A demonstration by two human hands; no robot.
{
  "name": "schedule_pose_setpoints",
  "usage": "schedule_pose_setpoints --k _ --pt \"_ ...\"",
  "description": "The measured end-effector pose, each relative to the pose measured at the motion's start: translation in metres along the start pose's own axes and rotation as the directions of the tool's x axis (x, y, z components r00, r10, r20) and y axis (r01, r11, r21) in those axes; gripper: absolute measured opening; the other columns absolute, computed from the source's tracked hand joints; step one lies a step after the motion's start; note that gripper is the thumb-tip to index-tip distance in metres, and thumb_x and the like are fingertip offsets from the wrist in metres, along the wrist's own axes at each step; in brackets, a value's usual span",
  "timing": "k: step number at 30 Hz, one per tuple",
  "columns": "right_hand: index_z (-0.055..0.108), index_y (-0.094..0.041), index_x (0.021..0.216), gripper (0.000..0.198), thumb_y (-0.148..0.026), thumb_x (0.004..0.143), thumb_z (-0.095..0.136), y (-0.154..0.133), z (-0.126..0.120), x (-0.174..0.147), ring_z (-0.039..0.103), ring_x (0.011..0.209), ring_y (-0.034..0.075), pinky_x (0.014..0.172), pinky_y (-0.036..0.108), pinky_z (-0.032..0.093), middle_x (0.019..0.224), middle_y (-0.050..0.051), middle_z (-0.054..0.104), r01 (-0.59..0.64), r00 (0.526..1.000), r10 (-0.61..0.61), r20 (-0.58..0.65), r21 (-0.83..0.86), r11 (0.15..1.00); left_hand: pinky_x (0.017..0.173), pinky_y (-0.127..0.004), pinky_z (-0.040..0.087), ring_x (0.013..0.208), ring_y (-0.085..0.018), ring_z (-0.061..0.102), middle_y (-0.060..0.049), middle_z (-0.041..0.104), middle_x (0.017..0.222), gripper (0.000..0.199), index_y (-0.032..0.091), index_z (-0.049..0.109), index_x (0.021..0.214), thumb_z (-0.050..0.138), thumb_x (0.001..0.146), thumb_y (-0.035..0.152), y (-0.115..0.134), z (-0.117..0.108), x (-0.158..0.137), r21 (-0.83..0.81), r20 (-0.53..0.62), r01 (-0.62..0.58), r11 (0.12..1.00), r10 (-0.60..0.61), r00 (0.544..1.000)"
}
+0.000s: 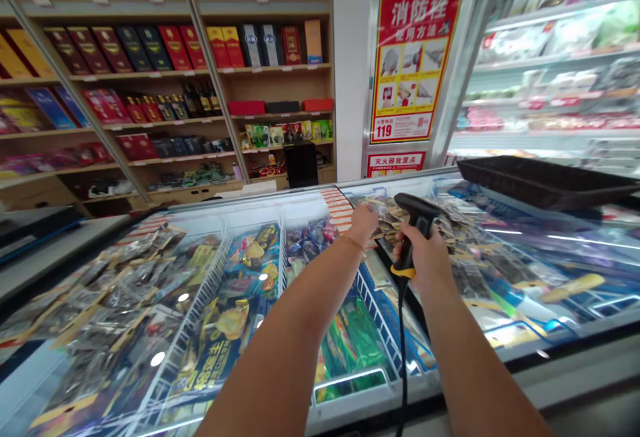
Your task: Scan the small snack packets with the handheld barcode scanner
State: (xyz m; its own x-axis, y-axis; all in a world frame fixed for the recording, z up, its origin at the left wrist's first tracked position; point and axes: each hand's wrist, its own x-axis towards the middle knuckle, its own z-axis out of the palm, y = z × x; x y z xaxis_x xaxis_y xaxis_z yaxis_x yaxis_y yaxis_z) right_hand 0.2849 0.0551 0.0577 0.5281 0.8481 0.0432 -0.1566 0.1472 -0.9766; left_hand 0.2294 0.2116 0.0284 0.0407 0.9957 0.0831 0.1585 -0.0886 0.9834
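Note:
My right hand (pixel 427 253) is wrapped round the grip of a black barcode scanner (pixel 417 213) with a yellow base, its cable hanging down over the freezer front. Farther forward and to the left, my left hand (pixel 365 222) reaches over the glass top with its fingers curled. Its fingertips are by small clear packets with brown cards (pixel 387 220); what they hold, if anything, is hidden. More such packets (pixel 120 283) lie heaped on the glass at the left.
Beneath the glass of the chest freezer (pixel 370 383), wire baskets hold bagged frozen goods (pixel 350 333). A dark tray (pixel 545 180) rests at the back right. Wooden shelves with boxed bottles (pixel 145 47) stand behind, beside a red poster (pixel 415 63) and a lit cooler (pixel 555 83).

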Motion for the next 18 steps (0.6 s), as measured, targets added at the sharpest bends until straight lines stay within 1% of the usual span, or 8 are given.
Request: schedule_pose_setpoints --k 2,3,6,8,11,15,17,18 --pt "0.042 -0.028 0.091 0.033 -0.044 0.074 0.066 0.001 0.001 -0.001 0.051 0.046 0.016 0.04 0.034 0.045 0.071 0.001 0.055 0.011 1.0 -0.01 0.017 -0.005 1.0 0.104 -0.048 0.044 0.114 -0.037 0.065 -0.017 0.072 0.09 0.011 0.013 0.066 0.068 0.066 0.078 0.007 0.002 -0.001 -0.003 0.097 0.022 -0.02 0.995 0.018 1.0" --pt "0.042 -0.028 0.09 0.032 -0.043 0.074 0.066 0.002 0.001 0.0 0.051 0.045 0.016 0.04 0.034 0.045 0.07 0.0 0.055 0.011 1.0 -0.011 0.024 -0.003 1.0 0.106 -0.048 0.042 0.117 -0.038 0.063 -0.018 0.073 0.093 0.014 0.013 0.066 0.067 0.066 0.08 0.01 0.002 -0.004 -0.005 0.159 0.026 -0.043 0.986 0.039 0.999" --pt "0.044 -0.027 0.088 0.032 -0.043 0.074 0.068 0.009 0.001 0.001 0.052 0.045 0.015 0.04 0.033 0.047 0.068 -0.001 0.055 0.021 0.998 -0.021 0.051 0.004 1.0 0.108 -0.048 0.039 0.121 -0.038 0.061 -0.019 0.073 0.105 0.011 0.014 0.072 0.078 0.065 0.085 0.02 0.001 -0.025 -0.011 0.338 0.022 -0.112 0.935 0.111 0.994" --pt "0.044 -0.027 0.088 0.034 -0.044 0.073 0.069 0.013 0.002 0.002 0.052 0.044 0.014 0.038 0.031 0.046 0.067 -0.001 0.055 0.052 0.994 -0.051 0.096 -0.008 0.999 0.105 -0.048 0.041 0.118 -0.037 0.062 -0.018 0.073 0.108 0.01 0.017 0.074 0.087 0.067 0.085 0.024 -0.003 -0.049 -0.016 0.405 -0.014 -0.09 0.91 0.104 0.994" --pt "0.045 -0.025 0.087 0.038 -0.046 0.07 0.073 0.017 0.005 0.0 0.052 0.042 0.013 0.035 0.027 0.044 0.065 -0.003 0.056 0.077 0.984 -0.074 0.163 -0.013 0.997 0.103 -0.05 0.043 0.117 -0.036 0.061 -0.015 0.072 0.111 0.017 0.021 0.073 0.096 0.071 0.081 0.027 -0.013 -0.101 -0.025 0.438 -0.13 0.023 0.899 0.038 0.991" --pt "0.05 -0.023 0.087 0.041 -0.041 0.064 0.078 0.019 0.013 -0.011 0.051 0.04 0.01 0.034 0.024 0.041 0.063 -0.005 0.056 -0.008 0.973 0.001 0.229 0.029 1.0 0.107 -0.051 0.039 0.129 -0.038 0.054 -0.013 0.071 0.115 0.026 0.024 0.07 0.092 0.079 0.069 0.026 -0.026 -0.188 -0.047 0.474 -0.324 0.174 0.863 -0.013 0.946" --pt "0.051 -0.022 0.086 0.041 -0.039 0.062 0.079 0.021 0.018 -0.017 0.05 0.039 0.01 0.034 0.023 0.041 0.062 -0.005 0.057 -0.039 0.958 0.033 0.284 0.015 0.999 0.107 -0.052 0.038 0.13 -0.041 0.052 -0.017 0.069 0.119 0.031 0.022 0.07 0.095 0.081 0.066 0.026 -0.031 -0.234 -0.063 0.549 -0.36 0.218 0.807 -0.006 0.933" --pt "0.051 -0.022 0.085 0.04 -0.038 0.061 0.08 0.022 0.021 -0.02 0.05 0.039 0.01 0.034 0.023 0.04 0.061 -0.005 0.057 -0.043 0.95 0.041 0.309 0.0 0.999 0.106 -0.053 0.039 0.129 -0.043 0.053 -0.02 0.067 0.122 0.034 0.02 0.069 0.098 0.08 0.066 0.026 -0.032 -0.257 -0.071 0.61 -0.38 0.259 0.749 -0.011 0.925"
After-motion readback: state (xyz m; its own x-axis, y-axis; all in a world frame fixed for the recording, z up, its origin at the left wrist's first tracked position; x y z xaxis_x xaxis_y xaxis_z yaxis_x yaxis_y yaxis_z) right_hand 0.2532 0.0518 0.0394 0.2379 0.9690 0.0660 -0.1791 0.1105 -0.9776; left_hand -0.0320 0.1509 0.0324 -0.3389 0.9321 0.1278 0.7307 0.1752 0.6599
